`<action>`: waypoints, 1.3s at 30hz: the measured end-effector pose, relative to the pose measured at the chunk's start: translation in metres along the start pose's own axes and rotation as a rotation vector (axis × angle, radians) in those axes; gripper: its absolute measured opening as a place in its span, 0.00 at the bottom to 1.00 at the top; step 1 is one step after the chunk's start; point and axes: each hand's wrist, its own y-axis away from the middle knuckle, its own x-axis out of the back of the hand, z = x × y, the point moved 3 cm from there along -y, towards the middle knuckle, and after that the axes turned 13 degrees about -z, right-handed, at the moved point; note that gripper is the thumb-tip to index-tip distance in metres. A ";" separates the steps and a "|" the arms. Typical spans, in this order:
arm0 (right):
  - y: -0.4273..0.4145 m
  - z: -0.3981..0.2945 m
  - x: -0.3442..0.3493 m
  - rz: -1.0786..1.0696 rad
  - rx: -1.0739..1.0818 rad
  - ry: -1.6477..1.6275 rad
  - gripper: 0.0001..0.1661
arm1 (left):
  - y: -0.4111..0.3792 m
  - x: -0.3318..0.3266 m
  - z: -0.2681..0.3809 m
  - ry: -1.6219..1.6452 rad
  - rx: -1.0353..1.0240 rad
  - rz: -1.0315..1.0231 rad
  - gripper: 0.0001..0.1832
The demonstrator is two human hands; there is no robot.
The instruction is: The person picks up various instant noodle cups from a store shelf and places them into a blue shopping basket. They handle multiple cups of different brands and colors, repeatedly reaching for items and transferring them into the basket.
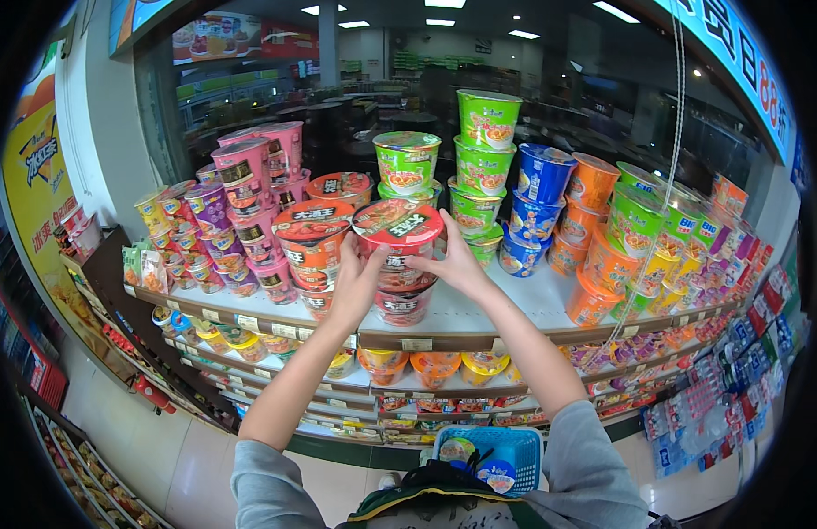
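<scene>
Both hands reach forward to a red instant noodle cup (398, 231) at the top of a stack on the white shelf top (441, 304). My left hand (359, 274) grips its left side, the thumb across the front. On its right side lies my right hand (455, 258), with its thumb on the cup's front and its fingers behind the rim. Another red noodle cup (403, 305) stands underneath. An orange-red noodle cup (312, 231) tops the stack just left of my left hand. Green noodle cups (476, 205) are stacked behind and to the right.
Pink cups (240, 173), blue cups (537, 215) and orange cups (590, 284) stand in stacks along the shelf. A blue plastic basket (531, 440) with several cups sits low before my body. A white cord (676, 106) hangs at the right. Dark window glass (408, 99) rises behind.
</scene>
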 end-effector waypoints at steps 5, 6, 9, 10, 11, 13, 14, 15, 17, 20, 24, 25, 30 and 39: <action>0.032 -0.001 0.018 -0.044 0.006 0.059 0.71 | 0.021 -0.025 0.021 -0.158 0.002 -0.011 0.45; 0.042 -0.001 0.020 -0.046 0.020 0.071 0.69 | 0.025 -0.031 0.022 -0.179 -0.045 0.005 0.44; 0.071 0.002 0.026 -0.057 0.069 0.005 0.69 | 0.044 -0.059 0.038 -0.108 -0.142 -0.037 0.45; 0.085 -0.006 0.022 -0.068 0.039 -0.027 0.67 | 0.054 -0.064 0.035 -0.115 -0.154 -0.060 0.44; 0.094 -0.007 0.020 -0.077 0.038 -0.037 0.67 | 0.063 -0.069 0.030 -0.122 -0.166 -0.084 0.44; 0.124 -0.002 0.019 -0.081 0.009 -0.051 0.66 | 0.083 -0.089 0.019 -0.098 -0.175 -0.175 0.43; 0.141 0.005 0.020 -0.076 -0.025 -0.053 0.65 | 0.090 -0.102 0.011 -0.069 -0.172 -0.239 0.43; 0.167 0.009 0.027 -0.049 -0.085 -0.032 0.65 | 0.097 -0.122 0.006 -0.018 -0.184 -0.322 0.42; 0.190 0.029 0.020 -0.079 -0.143 -0.041 0.65 | 0.118 -0.139 -0.025 -0.028 -0.089 -0.402 0.40; 0.234 0.072 0.004 -0.118 -0.274 -0.055 0.63 | 0.160 -0.166 -0.086 0.097 0.153 -0.528 0.35; 0.322 0.173 -0.039 -0.084 -0.505 -0.143 0.63 | 0.240 -0.211 -0.195 0.128 0.417 -0.573 0.29; 0.344 0.192 -0.050 -0.075 -0.566 -0.162 0.63 | 0.263 -0.221 -0.218 0.113 0.475 -0.563 0.28; 0.448 0.273 -0.114 -0.024 -0.886 -0.196 0.64 | 0.378 -0.269 -0.316 0.141 0.724 -0.618 0.25; 0.588 0.360 -0.166 0.054 -1.303 -0.096 0.59 | 0.461 -0.316 -0.352 -0.764 0.480 -0.998 0.42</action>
